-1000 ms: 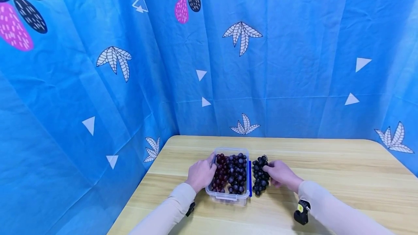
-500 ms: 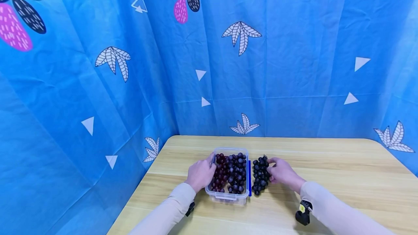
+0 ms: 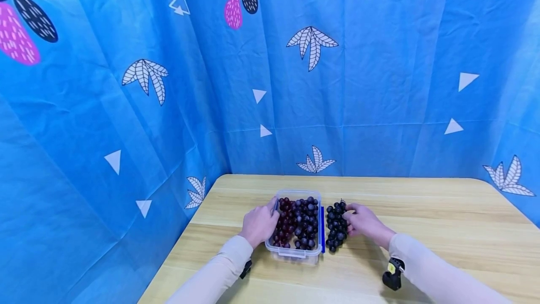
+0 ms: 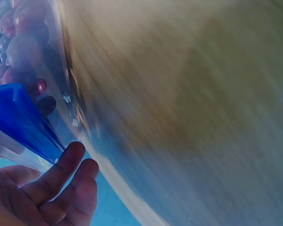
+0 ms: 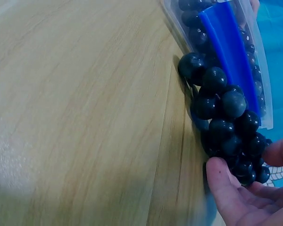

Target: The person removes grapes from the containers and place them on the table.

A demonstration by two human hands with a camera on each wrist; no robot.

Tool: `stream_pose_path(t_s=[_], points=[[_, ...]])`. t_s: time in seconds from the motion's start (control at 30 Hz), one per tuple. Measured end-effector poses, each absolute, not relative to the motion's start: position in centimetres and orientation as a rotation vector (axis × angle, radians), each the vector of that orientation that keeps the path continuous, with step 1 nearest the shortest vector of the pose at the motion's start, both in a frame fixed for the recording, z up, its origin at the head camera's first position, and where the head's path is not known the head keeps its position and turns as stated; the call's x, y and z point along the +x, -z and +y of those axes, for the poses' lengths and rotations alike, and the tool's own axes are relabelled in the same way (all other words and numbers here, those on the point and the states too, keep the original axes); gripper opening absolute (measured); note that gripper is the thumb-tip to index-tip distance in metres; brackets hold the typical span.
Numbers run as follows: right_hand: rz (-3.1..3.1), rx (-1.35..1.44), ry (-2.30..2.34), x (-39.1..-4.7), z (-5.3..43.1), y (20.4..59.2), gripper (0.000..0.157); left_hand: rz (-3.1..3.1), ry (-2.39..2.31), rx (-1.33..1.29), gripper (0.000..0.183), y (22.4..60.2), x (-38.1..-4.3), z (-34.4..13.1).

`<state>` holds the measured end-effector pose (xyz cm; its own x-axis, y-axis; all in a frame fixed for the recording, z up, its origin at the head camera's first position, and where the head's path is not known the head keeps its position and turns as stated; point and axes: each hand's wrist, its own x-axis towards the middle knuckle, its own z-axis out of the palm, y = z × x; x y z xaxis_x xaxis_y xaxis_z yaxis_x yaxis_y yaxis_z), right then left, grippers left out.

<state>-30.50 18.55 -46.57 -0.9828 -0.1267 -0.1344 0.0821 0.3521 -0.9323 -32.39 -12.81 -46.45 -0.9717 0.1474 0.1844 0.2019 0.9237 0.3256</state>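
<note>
A clear plastic food container (image 3: pixel 298 254) stands on the table, with blue clip flaps on its sides. In it lie a bunch of dark red grapes (image 3: pixel 285 224) and a bunch of purple grapes (image 3: pixel 307 224). My left hand (image 3: pixel 259 224) holds the container's left side; the left wrist view has its fingers (image 4: pixel 61 174) by a blue clip flap (image 4: pixel 26 120). Just right of the container lies a bunch of black grapes (image 3: pixel 336 229). My right hand (image 3: pixel 366 223) holds that bunch near its far end, thumb (image 5: pixel 219 181) on one side and a finger (image 5: pixel 280 151) on the other.
The light wooden table (image 3: pixel 443 229) has rounded far corners. Behind it and along the left hangs a blue patterned curtain (image 3: pixel 379 83). The container's right blue clip flap (image 3: pixel 323 229) stands close to the black grapes.
My right hand has drawn back slightly from over the black grapes to their right edge, then closed its fingers on them. The left hand and the container have stayed put.
</note>
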Motion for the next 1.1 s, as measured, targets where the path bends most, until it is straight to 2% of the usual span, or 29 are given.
stream_pose_path(t_s=[0.57, 1.1], points=[[2.508, -0.034, 1.593, -30.3, 18.9, 46.1, 0.060, -2.918, 0.527, -0.271, 0.055, 46.4, -32.3, -13.0], [2.978, -0.272, 1.069, -30.4, 18.9, 43.2, 0.054, -2.921, 0.506, -0.271, 0.055, 46.3, -32.3, -12.8]])
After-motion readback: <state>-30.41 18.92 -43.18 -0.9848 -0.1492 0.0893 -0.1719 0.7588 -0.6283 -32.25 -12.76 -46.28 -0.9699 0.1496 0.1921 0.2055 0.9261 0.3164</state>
